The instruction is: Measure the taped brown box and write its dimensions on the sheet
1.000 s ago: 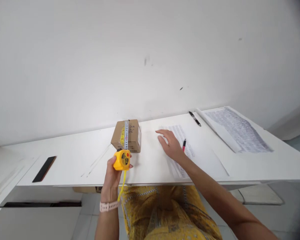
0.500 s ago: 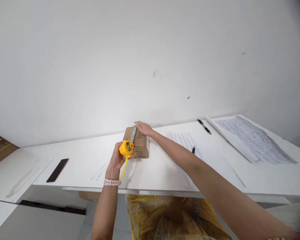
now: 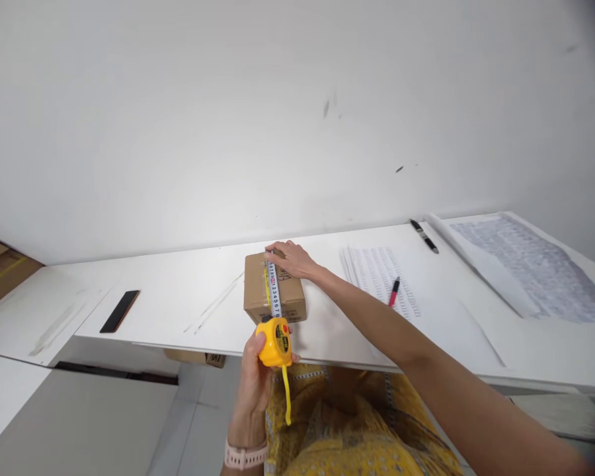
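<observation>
A small brown cardboard box (image 3: 258, 294) sits on the white table (image 3: 178, 304) near its front edge. My left hand (image 3: 256, 380) is closed round a yellow tape measure (image 3: 275, 342) just in front of the box. Its blade (image 3: 273, 287) runs over the top of the box toward the wall. My right hand (image 3: 291, 259) rests on the far top edge of the box, its fingers pinching the end of the blade there.
A black phone (image 3: 119, 311) lies at the table's left. Printed sheets (image 3: 379, 277) with a red pen (image 3: 393, 291) lie right of the box. A black pen (image 3: 424, 236) and larger printed papers (image 3: 530, 264) are farther right. Cardboard (image 3: 0, 268) shows at far left.
My right hand left the printed sheet and went to the box's far edge. My left hand drew the tape measure case back toward me, so more blade lies over the box.
</observation>
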Available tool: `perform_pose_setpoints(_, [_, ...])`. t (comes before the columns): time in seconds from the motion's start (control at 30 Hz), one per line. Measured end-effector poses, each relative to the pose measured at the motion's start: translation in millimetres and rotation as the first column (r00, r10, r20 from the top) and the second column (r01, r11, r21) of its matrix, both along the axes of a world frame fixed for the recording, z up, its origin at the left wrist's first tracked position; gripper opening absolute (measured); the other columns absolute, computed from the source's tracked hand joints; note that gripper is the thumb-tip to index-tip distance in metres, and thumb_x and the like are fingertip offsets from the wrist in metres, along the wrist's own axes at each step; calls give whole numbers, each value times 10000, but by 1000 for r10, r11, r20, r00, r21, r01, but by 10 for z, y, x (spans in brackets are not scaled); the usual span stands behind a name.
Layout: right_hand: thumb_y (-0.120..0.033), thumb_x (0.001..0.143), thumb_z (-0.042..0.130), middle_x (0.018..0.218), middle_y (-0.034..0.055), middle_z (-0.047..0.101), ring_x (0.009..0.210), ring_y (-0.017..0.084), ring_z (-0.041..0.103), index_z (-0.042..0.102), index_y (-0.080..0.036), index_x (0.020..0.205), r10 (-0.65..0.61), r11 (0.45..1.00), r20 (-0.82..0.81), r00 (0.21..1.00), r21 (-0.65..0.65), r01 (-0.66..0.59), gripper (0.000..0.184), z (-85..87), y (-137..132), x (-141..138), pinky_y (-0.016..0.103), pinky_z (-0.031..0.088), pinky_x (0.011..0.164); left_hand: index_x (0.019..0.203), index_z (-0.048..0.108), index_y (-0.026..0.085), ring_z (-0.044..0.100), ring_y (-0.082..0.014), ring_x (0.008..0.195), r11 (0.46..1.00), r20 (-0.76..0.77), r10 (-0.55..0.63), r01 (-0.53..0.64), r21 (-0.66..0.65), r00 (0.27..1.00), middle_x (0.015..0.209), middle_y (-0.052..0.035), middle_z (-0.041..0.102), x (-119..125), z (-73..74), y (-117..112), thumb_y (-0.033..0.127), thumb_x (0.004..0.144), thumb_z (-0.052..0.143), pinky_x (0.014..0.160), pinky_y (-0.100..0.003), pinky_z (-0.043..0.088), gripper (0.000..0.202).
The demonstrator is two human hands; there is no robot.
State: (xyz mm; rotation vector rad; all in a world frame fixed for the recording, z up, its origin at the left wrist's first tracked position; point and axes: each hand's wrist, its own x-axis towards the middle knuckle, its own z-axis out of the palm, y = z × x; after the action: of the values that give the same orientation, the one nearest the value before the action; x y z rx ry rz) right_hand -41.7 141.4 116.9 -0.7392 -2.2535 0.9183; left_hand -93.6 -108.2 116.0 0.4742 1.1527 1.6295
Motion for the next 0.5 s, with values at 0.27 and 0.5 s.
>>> perform_pose_setpoints(0.27, [-522,901,533,1268,74,662,1154,322,530,618,-256,1210,-8,999,36,999,-42,9,417,12,15,21,482,409,957,1031,705,141,665,-209,683,1000,9,-8,8,-30,1000,982,-127,714,35,-52,-47,542,742,729,619,-373,600,495])
perform_pose_setpoints(0.5, [-417,904,539,1265,72,671,1171,306,535,613,-242,1281,17,1000,-39,999,-17,-18,422,88,23,46,497,384,1029,1112,658,175,672,-206,653,992,-60,-125,124,-16,990,1000,-116,718,-135,50,-121,508,727,736,570,-345,594,514])
